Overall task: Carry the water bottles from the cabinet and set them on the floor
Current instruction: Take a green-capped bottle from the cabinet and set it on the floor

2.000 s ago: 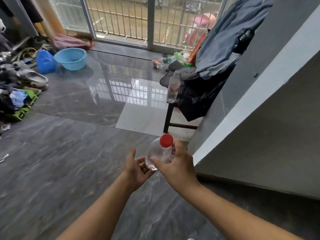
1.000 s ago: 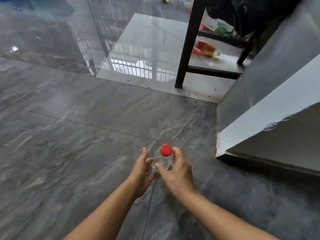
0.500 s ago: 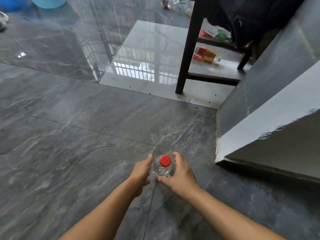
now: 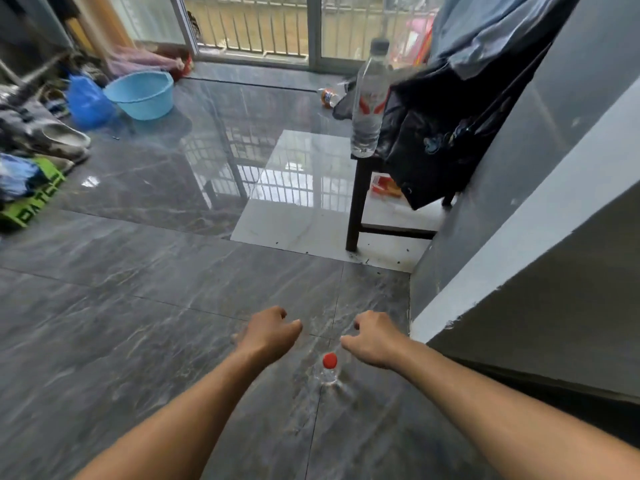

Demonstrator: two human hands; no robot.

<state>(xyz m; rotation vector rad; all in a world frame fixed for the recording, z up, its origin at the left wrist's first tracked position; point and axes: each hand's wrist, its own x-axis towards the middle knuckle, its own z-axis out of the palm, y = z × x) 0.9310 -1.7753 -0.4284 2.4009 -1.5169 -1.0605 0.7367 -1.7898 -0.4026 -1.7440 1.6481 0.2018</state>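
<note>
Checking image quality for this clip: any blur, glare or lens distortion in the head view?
Head view: the left hand and the clutter at the left edge are motion-blurred; window glare mirrors off the glossy floor; wide-angle bending tilts the wall; the red-capped bottle is nearly lost against the tiles.

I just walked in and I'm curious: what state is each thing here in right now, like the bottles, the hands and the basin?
Red-capped bottle: upright on the floor, capped, free of both hands.
Left hand: loosely curled, holding nothing.
Right hand: loosely curled, holding nothing.
Tall bottle: upright on the stool's corner, capped.
Blue basin: right side up on the floor.
Small bottle: lying on the floor.
</note>
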